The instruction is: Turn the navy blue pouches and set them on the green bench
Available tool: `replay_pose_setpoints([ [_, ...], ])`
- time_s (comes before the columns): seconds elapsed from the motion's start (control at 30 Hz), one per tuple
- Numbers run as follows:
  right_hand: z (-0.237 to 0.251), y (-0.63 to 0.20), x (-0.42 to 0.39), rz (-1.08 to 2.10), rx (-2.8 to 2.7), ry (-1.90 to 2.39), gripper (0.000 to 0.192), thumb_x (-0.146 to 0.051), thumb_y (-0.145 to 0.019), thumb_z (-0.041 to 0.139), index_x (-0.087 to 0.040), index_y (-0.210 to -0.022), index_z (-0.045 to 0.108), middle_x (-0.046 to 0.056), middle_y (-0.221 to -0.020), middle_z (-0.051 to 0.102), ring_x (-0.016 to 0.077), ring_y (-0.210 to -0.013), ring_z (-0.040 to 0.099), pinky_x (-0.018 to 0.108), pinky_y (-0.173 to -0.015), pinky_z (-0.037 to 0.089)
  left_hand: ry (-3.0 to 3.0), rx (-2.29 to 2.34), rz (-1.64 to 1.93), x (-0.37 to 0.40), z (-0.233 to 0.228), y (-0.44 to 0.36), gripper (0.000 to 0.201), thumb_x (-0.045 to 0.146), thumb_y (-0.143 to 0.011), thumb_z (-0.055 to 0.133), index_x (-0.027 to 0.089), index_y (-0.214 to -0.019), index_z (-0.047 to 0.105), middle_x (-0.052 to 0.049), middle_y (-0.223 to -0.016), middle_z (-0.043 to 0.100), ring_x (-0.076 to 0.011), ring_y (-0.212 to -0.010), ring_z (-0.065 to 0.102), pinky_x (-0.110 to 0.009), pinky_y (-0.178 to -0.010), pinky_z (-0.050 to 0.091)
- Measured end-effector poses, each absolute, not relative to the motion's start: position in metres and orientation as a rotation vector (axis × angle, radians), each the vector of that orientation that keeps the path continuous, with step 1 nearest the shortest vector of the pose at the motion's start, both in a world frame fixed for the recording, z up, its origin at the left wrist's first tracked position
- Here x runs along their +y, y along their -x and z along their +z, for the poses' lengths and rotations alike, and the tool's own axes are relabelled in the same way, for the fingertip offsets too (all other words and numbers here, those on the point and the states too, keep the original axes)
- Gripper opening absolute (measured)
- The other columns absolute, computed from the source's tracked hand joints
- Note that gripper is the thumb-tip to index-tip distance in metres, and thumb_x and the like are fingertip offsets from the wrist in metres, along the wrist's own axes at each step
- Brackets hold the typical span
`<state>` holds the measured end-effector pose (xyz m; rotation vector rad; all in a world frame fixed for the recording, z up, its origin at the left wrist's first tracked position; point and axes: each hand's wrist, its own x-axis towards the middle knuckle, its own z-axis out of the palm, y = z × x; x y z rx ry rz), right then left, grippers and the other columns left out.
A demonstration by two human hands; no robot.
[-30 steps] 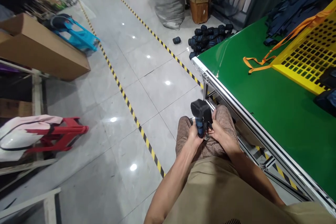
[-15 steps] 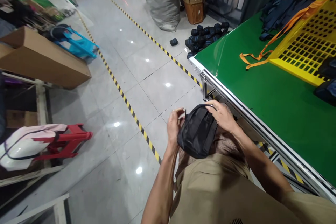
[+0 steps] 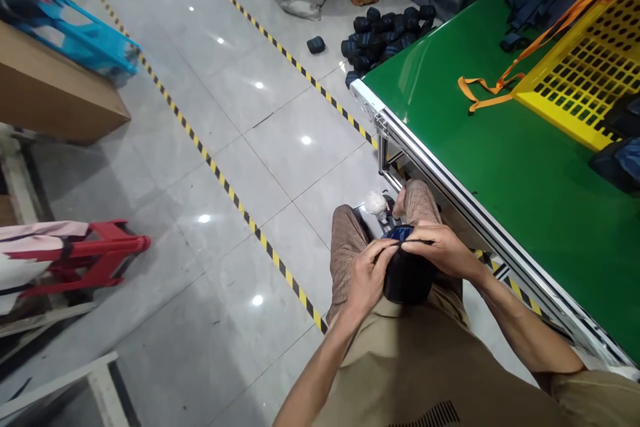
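Two hands work one small black fabric pouch [image 3: 406,273], which sits in the person's lap, pressed against the beige shirt, at about 5 o'clock in the head view. Left hand [image 3: 367,277] clamps the pouch's left side, fingers [image 3: 383,252] curled over its top edge. Right hand [image 3: 443,250] pinches the same top edge from the right, fingertips meeting the left ones over a bit of blue trim [image 3: 401,233]. Both are clenched on the pouch, neither released.

Change from half a second ago: then the pouch lay broad and flat across the thigh, the left hand lifted off it and only the right hand on top. Now it is bunched up, narrower, with both hands closed on its upper rim. A second ago it was held up, away from the lap. My read: the handling has moved from turning the pouch over to working its top edge; what exactly is done there is hidden by the fingers.

Around: long green-topped table [image 3: 505,147] with metal rail at 3 o'clock, just beside the right knee. Yellow perforated plastic basket [image 3: 580,90] with orange strap [image 3: 493,83] at 2 o'clock on the table. Heap of similar dark pouches [image 3: 385,40] on the tiled floor [image 3: 240,147] at 12 o'clock, well apart. Red plastic stool [image 3: 100,257] at 9 o'clock.
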<state>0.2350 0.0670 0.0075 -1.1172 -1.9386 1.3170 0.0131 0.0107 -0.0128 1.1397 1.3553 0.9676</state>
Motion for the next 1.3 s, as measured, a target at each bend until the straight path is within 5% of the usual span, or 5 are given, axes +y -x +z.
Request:
replay_pose_setpoints([
  [0.33, -0.007, -0.257, 0.038, 1.333, -1.713, 1.383, 0.028, -0.049, -0.113, 0.069, -0.03, -0.12, 0.088, 0.007, -0.12, 0.086, 0.0272, -0.111, 0.08, 0.041, -0.106, 0.061, -0.113, 0.945, 0.927, 0.009, 0.005, 0.001, 0.055, 0.032, -0.073, 0.11, 0.016, -0.117, 0.08, 0.006, -0.071, 0.065, -0.008, -0.068, 0.063, -0.017, -0.072, 0.054],
  [0.57, 0.015, -0.263, 0.023, 2.006, -1.04, 1.314, 0.049, -0.056, -0.088, 0.096, -0.025, -0.119, 0.073, -0.006, -0.07, 0.069, 0.0134, -0.058, 0.056, 0.025, -0.059, 0.046, -0.083, 0.971, 1.036, 0.012, 0.003, 0.003, 0.06, 0.028, -0.076, 0.107, 0.022, -0.123, 0.071, 0.009, -0.071, 0.066, -0.0094, -0.065, 0.065, -0.018, -0.066, 0.054],
  [0.8, -0.004, -0.264, 0.042, 1.386, -1.136, 1.728, 0.052, -0.071, -0.094, 0.081, -0.024, -0.116, 0.077, 0.006, -0.102, 0.078, 0.0234, -0.09, 0.069, 0.032, -0.077, 0.057, -0.148, 1.006, 1.011, 0.01, 0.006, 0.002, 0.058, 0.039, -0.081, 0.104, 0.019, -0.127, 0.074, 0.006, -0.076, 0.062, -0.0091, -0.069, 0.059, -0.018, -0.068, 0.051],
  [1.1, 0.001, -0.271, 0.048, 1.914, -1.315, 1.464, 0.053, -0.071, -0.102, 0.073, -0.019, -0.096, 0.068, -0.002, -0.084, 0.06, 0.015, -0.075, 0.053, 0.025, -0.063, 0.04, -0.554, 1.18, 0.863, 0.025, -0.008, 0.005, 0.067, 0.054, -0.085, 0.098, 0.022, -0.14, 0.076, -0.001, -0.1, 0.074, -0.0141, -0.086, 0.067, -0.023, -0.081, 0.053],
  [1.3, -0.001, -0.274, 0.069, 1.959, -1.429, 1.306, 0.035, -0.045, -0.09, 0.087, -0.02, -0.1, 0.063, -0.005, -0.088, 0.059, 0.0134, -0.08, 0.052, 0.023, -0.067, 0.039, -0.663, 1.008, 0.319, 0.068, -0.02, 0.018, 0.059, 0.068, -0.078, 0.097, 0.016, -0.1, 0.084, -0.005, -0.081, 0.074, -0.0166, -0.071, 0.062, -0.026, -0.07, 0.049],
])
